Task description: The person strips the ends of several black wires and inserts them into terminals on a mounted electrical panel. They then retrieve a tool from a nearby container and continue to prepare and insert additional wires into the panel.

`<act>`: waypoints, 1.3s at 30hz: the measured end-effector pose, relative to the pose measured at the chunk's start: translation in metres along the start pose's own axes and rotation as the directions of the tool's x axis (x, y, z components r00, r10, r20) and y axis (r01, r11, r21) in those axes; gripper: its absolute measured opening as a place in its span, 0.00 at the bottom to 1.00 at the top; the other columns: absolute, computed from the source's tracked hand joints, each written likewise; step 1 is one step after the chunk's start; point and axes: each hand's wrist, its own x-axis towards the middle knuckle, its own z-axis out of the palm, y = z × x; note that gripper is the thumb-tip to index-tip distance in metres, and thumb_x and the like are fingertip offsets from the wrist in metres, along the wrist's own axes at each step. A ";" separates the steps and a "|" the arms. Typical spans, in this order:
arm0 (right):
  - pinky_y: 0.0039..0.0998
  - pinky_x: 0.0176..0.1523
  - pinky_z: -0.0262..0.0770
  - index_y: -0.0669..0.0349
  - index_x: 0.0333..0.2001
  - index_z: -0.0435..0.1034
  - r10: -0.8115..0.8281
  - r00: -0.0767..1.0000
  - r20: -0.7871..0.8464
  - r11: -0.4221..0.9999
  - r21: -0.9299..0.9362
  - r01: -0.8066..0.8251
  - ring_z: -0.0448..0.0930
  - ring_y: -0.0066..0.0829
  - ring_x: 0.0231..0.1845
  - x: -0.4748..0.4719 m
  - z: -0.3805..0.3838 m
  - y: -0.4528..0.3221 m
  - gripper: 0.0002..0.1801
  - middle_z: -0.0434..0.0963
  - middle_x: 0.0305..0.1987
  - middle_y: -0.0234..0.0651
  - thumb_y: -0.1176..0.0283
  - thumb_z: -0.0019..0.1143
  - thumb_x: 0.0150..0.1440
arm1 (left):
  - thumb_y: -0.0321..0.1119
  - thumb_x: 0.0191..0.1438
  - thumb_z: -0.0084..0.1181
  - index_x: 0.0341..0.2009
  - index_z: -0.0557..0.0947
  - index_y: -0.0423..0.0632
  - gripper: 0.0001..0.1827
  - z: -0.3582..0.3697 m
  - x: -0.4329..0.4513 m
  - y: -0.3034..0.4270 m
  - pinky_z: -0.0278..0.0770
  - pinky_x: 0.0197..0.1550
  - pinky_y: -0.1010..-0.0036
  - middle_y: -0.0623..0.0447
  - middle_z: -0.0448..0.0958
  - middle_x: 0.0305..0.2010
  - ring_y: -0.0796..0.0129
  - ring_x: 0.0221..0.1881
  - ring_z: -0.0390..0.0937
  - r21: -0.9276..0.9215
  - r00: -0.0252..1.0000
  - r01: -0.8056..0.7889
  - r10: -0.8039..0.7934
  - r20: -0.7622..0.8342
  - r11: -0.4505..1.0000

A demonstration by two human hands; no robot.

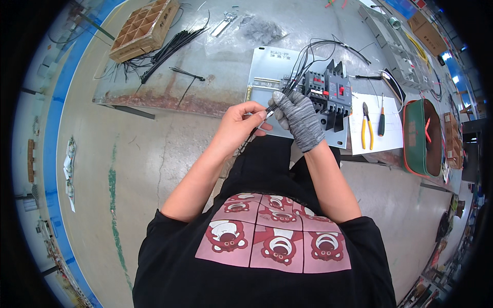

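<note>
A bundle of thin black wires (303, 61) arches over a light metal mounting plate (265, 65). My right hand (302, 119), in a grey knit glove, is closed around that bundle. Just below it, my bare left hand (244, 120) pinches the same wires between thumb and fingers, near a small white piece whose kind I cannot tell. The wires' lower ends hang past the plate's front edge, partly hidden by my fingers. Right of my gloved hand, a black moulded-case circuit breaker (339, 91) and a contactor (317, 79) sit on the plate. A slotted metal rail (266, 82) crosses it.
Yellow-handled pliers (367, 131) and a screwdriver (381, 122) lie on white paper (359, 148) at right, beside a green tool bag (413, 154). Black cable ties (173, 52) and a divided wooden box (152, 42) lie at left. Clear plastic bags (246, 36) rest behind.
</note>
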 end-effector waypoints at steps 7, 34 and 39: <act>0.18 0.15 0.60 0.61 0.29 0.73 -0.004 1.000 0.006 1.000 -0.022 0.005 0.66 0.16 0.12 -0.004 0.002 0.000 0.12 0.70 0.16 0.28 0.63 0.54 0.58 | 0.28 0.56 0.54 0.34 0.75 0.42 0.04 -0.016 0.005 -0.001 0.70 0.37 0.81 0.58 0.74 0.31 0.77 0.32 0.74 0.299 0.979 -0.198 0.175 0.102 0.933; 0.15 0.15 0.53 0.57 0.29 0.74 -0.071 0.997 -0.032 0.997 0.019 0.072 0.63 0.11 0.12 -0.017 -0.001 -0.021 0.12 0.68 0.14 0.21 0.61 0.54 0.58 | 0.33 0.59 0.51 0.33 0.75 0.42 0.07 -0.001 -0.007 0.005 0.68 0.33 0.80 0.55 0.77 0.28 0.77 0.32 0.73 0.142 0.982 -0.132 0.110 0.155 0.981; 0.22 0.26 0.70 0.64 0.33 0.73 -0.212 0.977 0.030 0.970 -0.116 0.214 0.74 0.19 0.21 -0.007 0.008 -0.011 0.16 0.75 0.21 0.33 0.60 0.57 0.55 | 0.33 0.60 0.49 0.32 0.75 0.43 0.08 0.001 -0.005 0.008 0.66 0.32 0.82 0.58 0.74 0.24 0.79 0.28 0.69 0.110 0.990 -0.126 0.118 0.075 0.986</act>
